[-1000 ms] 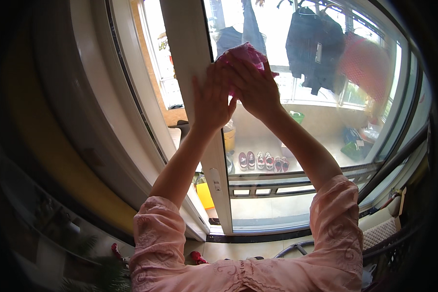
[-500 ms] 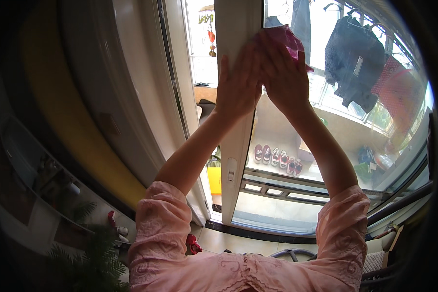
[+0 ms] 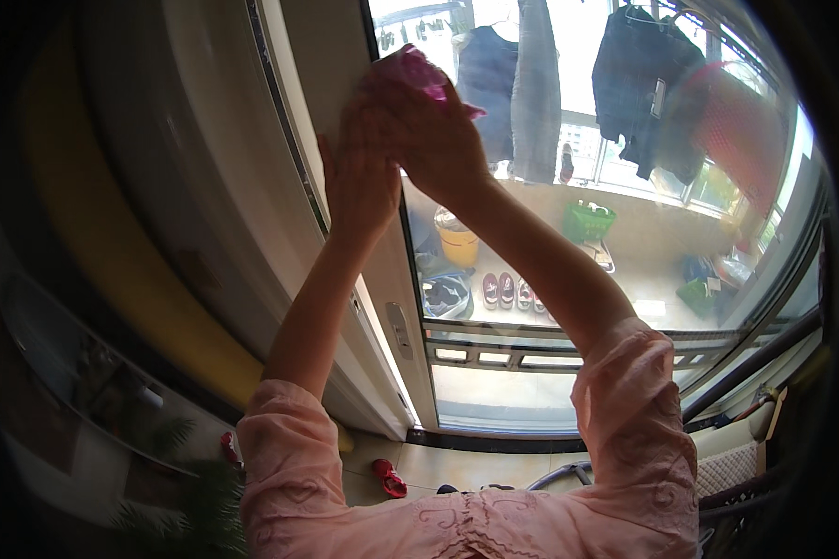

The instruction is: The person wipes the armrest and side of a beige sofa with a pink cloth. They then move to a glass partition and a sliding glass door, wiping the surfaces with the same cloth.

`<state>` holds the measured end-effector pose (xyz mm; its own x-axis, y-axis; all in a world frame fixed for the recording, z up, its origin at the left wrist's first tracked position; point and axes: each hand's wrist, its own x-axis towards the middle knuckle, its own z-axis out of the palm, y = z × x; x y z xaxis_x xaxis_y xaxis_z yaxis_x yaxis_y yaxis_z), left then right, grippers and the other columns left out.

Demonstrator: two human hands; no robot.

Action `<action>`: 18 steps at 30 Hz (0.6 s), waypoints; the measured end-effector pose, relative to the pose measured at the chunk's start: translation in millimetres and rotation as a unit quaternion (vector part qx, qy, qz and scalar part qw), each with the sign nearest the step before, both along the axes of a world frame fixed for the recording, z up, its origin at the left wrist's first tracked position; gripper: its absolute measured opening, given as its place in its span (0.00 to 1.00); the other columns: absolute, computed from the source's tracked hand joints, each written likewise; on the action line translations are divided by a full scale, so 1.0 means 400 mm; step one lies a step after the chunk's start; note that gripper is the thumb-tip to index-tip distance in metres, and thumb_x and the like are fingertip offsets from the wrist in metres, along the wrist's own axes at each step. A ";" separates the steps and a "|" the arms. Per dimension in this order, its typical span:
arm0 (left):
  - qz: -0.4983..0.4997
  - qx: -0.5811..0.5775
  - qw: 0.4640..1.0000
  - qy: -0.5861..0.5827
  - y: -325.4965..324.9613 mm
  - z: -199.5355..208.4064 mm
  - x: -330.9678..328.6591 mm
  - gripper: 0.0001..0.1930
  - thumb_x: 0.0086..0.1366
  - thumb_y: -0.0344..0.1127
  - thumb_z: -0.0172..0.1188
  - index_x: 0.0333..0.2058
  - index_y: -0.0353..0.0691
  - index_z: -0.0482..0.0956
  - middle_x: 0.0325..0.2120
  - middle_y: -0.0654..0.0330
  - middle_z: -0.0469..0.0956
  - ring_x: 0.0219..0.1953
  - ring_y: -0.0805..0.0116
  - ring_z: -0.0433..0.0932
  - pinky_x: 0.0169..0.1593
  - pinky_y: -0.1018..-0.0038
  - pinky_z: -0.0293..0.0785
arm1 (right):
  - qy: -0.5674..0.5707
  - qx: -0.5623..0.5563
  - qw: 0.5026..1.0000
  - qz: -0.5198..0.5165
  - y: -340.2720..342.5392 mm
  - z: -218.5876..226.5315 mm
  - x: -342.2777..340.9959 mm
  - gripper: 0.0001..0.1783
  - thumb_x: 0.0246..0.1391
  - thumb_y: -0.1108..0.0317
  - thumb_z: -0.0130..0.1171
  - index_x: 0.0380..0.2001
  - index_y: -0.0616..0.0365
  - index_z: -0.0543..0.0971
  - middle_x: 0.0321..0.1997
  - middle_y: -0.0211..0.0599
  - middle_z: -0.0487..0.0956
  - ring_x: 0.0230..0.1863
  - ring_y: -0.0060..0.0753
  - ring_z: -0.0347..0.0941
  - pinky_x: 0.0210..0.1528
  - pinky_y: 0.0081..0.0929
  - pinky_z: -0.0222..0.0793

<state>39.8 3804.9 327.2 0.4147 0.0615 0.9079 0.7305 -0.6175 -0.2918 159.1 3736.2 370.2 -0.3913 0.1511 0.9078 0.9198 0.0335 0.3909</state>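
Note:
Both my arms are raised against a glass sliding door (image 3: 625,233). My right hand (image 3: 429,140) presses a pink cloth (image 3: 419,70) onto the glass near the door's pale upright frame (image 3: 364,242). Beside it, my left hand (image 3: 354,182) lies flat with fingers together, touching the frame and the right hand's edge. Only the cloth's top and right edge show past my fingers. I wear pink long sleeves.
Behind the glass is a balcony with hanging clothes (image 3: 639,93), a yellow bucket (image 3: 460,242), a green basket (image 3: 587,222) and several shoes (image 3: 508,291). A latch (image 3: 398,328) sits on the frame. A dark cabinet (image 3: 75,373) stands left; red slippers (image 3: 389,477) lie on the floor.
My view has swung left and upward, so the door frame now sits more to the left. Both hands stay together on the cloth, shifted a little along the glass edge.

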 end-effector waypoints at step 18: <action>-0.256 -0.014 0.962 0.091 -0.221 -0.067 0.276 0.37 0.56 0.39 0.48 0.60 0.28 0.45 0.61 0.36 0.42 0.65 0.42 0.37 0.64 0.50 0.30 | -0.021 0.010 0.992 -0.126 -0.208 -0.183 0.326 0.22 0.48 0.60 0.52 0.50 0.39 0.71 0.59 0.17 0.65 0.64 0.22 0.54 0.66 0.49 0.37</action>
<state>150.3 3716.6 300.5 0.5493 -0.1698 0.8182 0.2661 -0.8926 -0.3639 289.4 3653.0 297.0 -0.3807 0.2298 0.8957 0.8812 -0.2034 0.4268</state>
